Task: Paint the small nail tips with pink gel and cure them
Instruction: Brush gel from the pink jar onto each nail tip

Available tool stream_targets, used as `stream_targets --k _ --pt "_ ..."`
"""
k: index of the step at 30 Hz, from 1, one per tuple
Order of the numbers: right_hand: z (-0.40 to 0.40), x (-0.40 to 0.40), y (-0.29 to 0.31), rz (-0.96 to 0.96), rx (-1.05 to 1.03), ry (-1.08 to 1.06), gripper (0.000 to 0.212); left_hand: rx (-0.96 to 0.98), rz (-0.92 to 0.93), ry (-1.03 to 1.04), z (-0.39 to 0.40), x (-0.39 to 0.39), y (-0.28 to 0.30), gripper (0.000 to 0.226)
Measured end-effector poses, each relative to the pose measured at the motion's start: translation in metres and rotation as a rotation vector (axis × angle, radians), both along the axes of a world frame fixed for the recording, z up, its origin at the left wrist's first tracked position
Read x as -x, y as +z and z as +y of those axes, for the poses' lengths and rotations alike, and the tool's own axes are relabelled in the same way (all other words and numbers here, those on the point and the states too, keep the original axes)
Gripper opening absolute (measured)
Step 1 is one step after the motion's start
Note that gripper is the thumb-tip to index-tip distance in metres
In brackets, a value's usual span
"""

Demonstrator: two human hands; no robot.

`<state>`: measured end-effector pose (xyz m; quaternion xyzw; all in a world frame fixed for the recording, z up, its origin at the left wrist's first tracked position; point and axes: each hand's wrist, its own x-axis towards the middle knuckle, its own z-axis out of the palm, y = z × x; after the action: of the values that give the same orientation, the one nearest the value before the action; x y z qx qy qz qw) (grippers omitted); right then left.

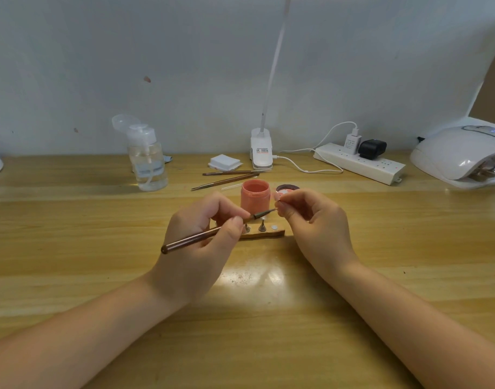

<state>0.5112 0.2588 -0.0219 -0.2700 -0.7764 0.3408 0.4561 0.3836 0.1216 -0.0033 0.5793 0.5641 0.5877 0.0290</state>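
**Painting under way, curing still to come**

The left hand [201, 228] holds a brown-handled gel brush [212, 233] in a pen-style grip, thumb and forefinger closed on it near the ferrule, bristles aimed right. The right hand [311, 217] pinches a small nail tip [277, 197] between its fingertips, just above the brush tip; the tip looks pale pink, though it is too small to judge how much of it is coated. Both hands hover over a wooden nail stand [264, 234] on the worktop [100, 248]. The stand shows two metal pegs and one bare round disc, the seat the held tip probably belongs on; its left end is hidden behind the left hand.

Directly behind the stand is the open pot of pink gel [254, 196], its lid [287, 188] lying beside it. By my reading the job is in its painting stage: one tip is in hand and none sits finished on the visible pegs. The white curing lamp [459, 155] stands well apart at the far right, with something brownish inside its opening, possibly another stand, too dim to identify.

As for writing, the base of the white clip lamp [261, 151] carries a small printed label and the white charger [351, 141] on the power strip [358, 164] bears fine print; neither can be read. The clear pump bottle [148, 161] shows no legible label.
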Motion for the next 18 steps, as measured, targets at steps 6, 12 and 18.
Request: stream_targets --k 6,12,18 --pt "-0.0009 -0.0003 0.0005 0.005 -0.008 0.008 0.011 0.011 0.001 0.014 0.0028 -0.0029 0.0026 0.01" --pt "-0.0011 0.0004 0.001 0.019 0.008 0.012 0.01 -0.011 -0.019 0.012 0.0023 -0.004 0.0029 0.009" --pt "-0.0013 0.0003 0.0009 0.028 0.011 0.015 0.01 -0.005 -0.029 0.002 0.002 -0.0024 0.0016 0.015"
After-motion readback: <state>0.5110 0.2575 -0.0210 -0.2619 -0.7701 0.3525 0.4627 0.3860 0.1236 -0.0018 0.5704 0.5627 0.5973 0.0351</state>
